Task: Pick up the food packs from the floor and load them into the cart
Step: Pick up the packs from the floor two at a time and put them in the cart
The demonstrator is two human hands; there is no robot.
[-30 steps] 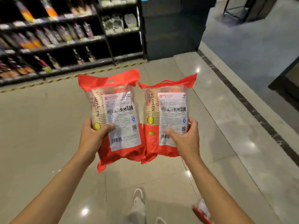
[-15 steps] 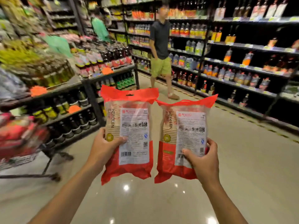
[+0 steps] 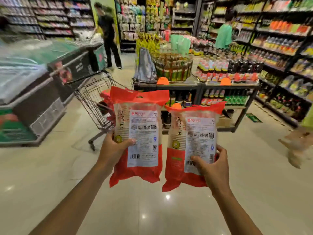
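Two red food packs are carried upright at the centre of the frame, the left hand point(image 3: 112, 148) gripping the left pack point(image 3: 138, 133) by its lower edge and the right hand point(image 3: 211, 167) pinching the right pack point(image 3: 191, 145) the same way, labels facing the camera. The hands are apart, the packs side by side. A wire shopping cart point(image 3: 94, 102) stands just behind, left of centre, with red packs apparently inside, likely their destination.

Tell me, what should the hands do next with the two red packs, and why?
Probably carry both forward and left to the cart: the left hand grips the left pack, the right hand grips the right pack, both upright off the floor, and the cart stands beyond them.
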